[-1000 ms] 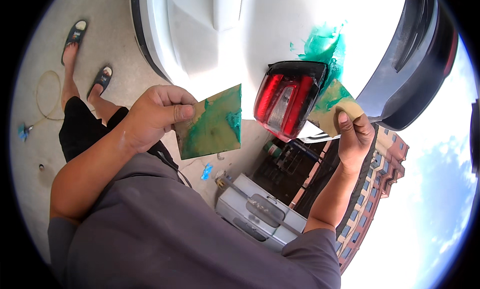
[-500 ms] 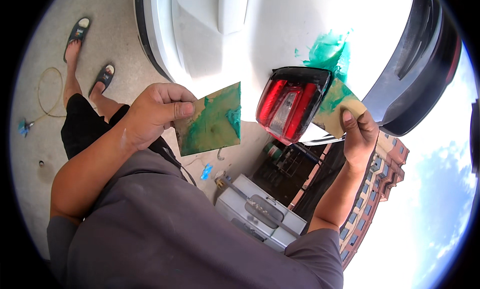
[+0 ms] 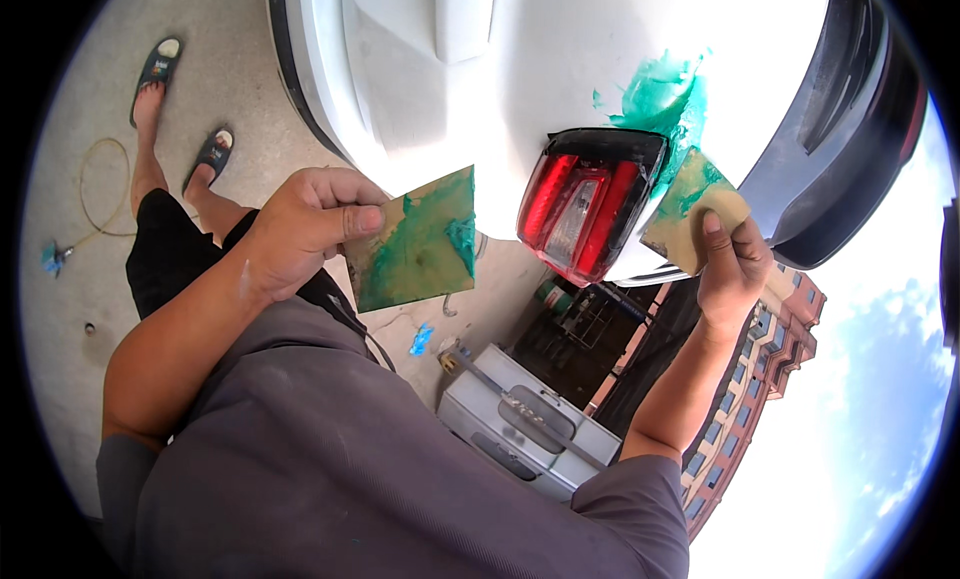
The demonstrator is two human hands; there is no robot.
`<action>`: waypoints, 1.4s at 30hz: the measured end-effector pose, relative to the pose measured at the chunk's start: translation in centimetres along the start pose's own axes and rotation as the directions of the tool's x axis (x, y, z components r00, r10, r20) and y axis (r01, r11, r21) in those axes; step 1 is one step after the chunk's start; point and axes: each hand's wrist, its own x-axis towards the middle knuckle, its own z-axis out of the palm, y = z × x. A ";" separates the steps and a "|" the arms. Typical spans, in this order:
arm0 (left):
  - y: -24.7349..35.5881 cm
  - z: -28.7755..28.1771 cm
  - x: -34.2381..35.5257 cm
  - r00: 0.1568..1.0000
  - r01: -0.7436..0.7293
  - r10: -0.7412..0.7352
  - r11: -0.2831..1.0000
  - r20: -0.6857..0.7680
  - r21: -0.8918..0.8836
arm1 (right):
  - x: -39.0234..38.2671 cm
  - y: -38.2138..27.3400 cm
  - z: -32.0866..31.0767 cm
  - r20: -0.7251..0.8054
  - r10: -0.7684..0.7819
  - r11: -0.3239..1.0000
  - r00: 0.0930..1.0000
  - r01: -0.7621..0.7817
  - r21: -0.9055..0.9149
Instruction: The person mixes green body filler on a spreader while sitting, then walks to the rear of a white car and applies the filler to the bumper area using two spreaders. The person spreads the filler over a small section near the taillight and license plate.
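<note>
My left hand (image 3: 320, 219) pinches the edge of a square tan putty spreader (image 3: 415, 264), its face smeared with green filler and a thicker lump near the far edge. Between the thumb and fingers of my right hand (image 3: 735, 274) is a second tan spreader (image 3: 682, 229), also streaked green. It reaches the white car body (image 3: 565, 69) just right of the red-and-clear tail light (image 3: 580, 209); whether its edge touches the panel I cannot tell. A wet-looking green filler patch (image 3: 655, 94) spreads over the panel above the light and down its right side.
The dark rear window (image 3: 850, 89) and spoiler lie to the right. Below the car stands a white cabinet-like box (image 3: 475, 404), with a blue scrap (image 3: 421, 339) on the ground nearby. A thin hose (image 3: 86, 184) loops at the left. A brick-coloured building (image 3: 735, 404) rises at lower right.
My right hand and its spreader have shifted slightly right and down, partly with the view. Green filler now shows more fully along the tail light's right side. My left hand has barely moved.
</note>
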 end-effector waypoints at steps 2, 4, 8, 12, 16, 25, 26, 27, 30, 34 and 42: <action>0.0 -0.2 0.0 1.000 -0.001 0.002 1.000 -0.006 0.019 | -0.1 0.1 -0.7 0.029 -0.088 0.995 0.996 0.087 0.056; -0.2 -0.9 -0.1 1.000 0.004 -0.003 0.998 -0.017 0.066 | -0.5 -0.3 -0.8 0.038 -0.136 0.983 0.990 0.130 0.126; -0.1 -0.5 -0.3 1.000 -0.012 0.012 1.000 0.003 0.002 | -0.2 -1.0 -0.7 0.089 -0.155 0.979 0.984 0.141 0.147; -0.4 -0.7 -0.4 1.000 -0.016 0.017 1.000 -0.007 0.015 | 0.9 -0.7 -0.1 0.104 -0.142 0.987 0.984 0.133 0.093; -0.4 -1.5 -0.6 0.999 0.004 -0.002 0.998 -0.037 0.068 | 1.4 -0.6 0.1 0.117 -0.143 0.988 0.983 0.133 0.083; 0.0 -1.4 -0.7 1.000 -0.020 0.020 1.000 -0.023 -0.009 | 1.1 -1.9 0.0 0.058 -0.136 0.990 0.989 0.138 -0.019; 0.1 -1.4 -0.7 0.999 -0.018 0.018 1.000 -0.028 -0.013 | 1.1 -2.0 -0.2 0.051 -0.143 0.989 0.988 0.144 -0.021; 0.2 -1.4 -0.8 0.999 -0.017 0.016 1.000 -0.032 -0.016 | 0.9 -1.9 -0.5 0.036 -0.169 0.986 0.985 0.169 0.018; 0.3 -1.5 -0.9 0.999 -0.018 0.017 0.999 -0.036 -0.029 | 0.6 -1.3 -0.9 0.038 -0.198 0.976 0.979 0.193 0.099; -0.1 -2.3 -0.8 0.999 -0.002 0.006 0.998 -0.053 0.070 | 0.8 -1.0 -0.2 0.132 -0.148 0.987 0.980 0.138 0.087; 0.0 -2.0 -0.9 0.997 -0.028 0.029 0.999 -0.065 0.026 | 1.2 -0.5 0.7 0.033 -0.109 0.994 0.994 0.108 0.035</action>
